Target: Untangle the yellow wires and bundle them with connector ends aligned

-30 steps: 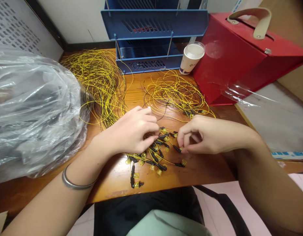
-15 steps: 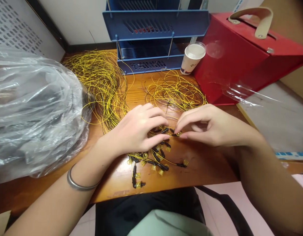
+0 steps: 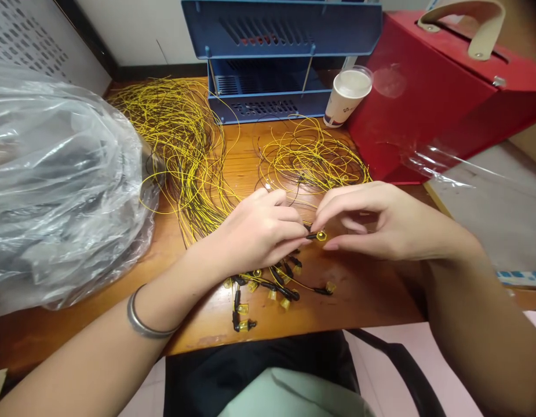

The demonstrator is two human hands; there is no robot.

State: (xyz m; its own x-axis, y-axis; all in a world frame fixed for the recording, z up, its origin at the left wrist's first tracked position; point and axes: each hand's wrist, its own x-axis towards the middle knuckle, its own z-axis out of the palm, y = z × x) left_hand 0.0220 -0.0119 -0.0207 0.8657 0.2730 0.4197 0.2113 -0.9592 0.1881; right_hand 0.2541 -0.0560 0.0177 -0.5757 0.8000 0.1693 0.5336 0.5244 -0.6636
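My left hand (image 3: pixel 272 229) pinches the black stem of a small wired lantern lamp (image 3: pixel 321 236), whose yellow translucent head points right. Beside it, my right hand (image 3: pixel 363 220) has thumb and forefinger apart around the lamp's head, with no firm hold showing. Below my left hand lie several similar black-stemmed lamps (image 3: pixel 287 293) with yellow heads, on the brown wooden table (image 3: pixel 354 301). Yellow and black wires (image 3: pixel 189 156) run from them under my left hand toward the back left. A second loose coil of wires (image 3: pixel 315 156) lies behind my hands.
At left bulges a clear plastic bag (image 3: pixel 68 191). A blue slatted tray rack (image 3: pixel 289 35) stands at the back, next to a paper cup (image 3: pixel 348 95). The red box (image 3: pixel 419 98) with a beige handle stands at the right rear. The table's front edge is close to my lap.
My left hand has moved slightly right and closed on the lamp's stem. My right thumb and forefinger have parted from the lamp. The view has shifted a little.
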